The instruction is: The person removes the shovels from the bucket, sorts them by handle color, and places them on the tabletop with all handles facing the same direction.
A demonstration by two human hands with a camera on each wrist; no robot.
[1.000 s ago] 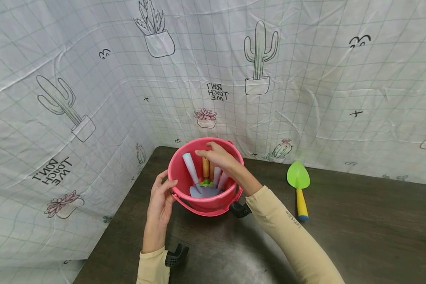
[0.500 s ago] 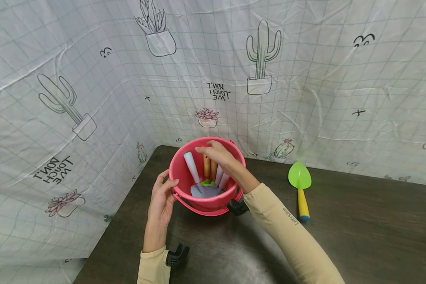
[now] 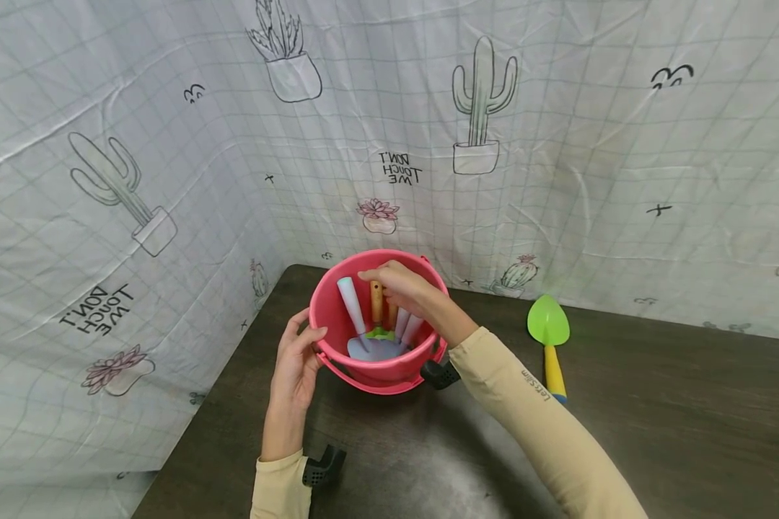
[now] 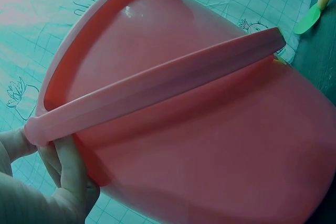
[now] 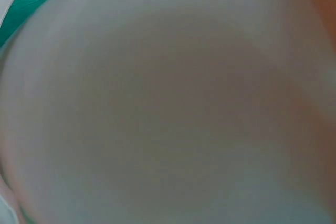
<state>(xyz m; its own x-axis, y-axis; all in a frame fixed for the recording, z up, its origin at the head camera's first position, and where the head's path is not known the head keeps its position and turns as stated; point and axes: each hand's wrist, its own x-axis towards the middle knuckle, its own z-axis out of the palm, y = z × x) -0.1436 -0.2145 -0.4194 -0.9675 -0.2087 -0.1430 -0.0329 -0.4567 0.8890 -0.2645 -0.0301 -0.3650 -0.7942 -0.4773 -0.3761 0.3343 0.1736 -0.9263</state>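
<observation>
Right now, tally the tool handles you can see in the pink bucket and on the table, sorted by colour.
White handles, in the bucket: 3
Wood-brown handles, in the bucket: 2
Yellow handle, on the table: 1
Total: 6 in view

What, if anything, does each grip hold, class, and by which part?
The left grip holds the pink bucket by its rim, beside the carrying handle. The right grip is near the brown tool handles inside; whether it holds one cannot be told.
</observation>
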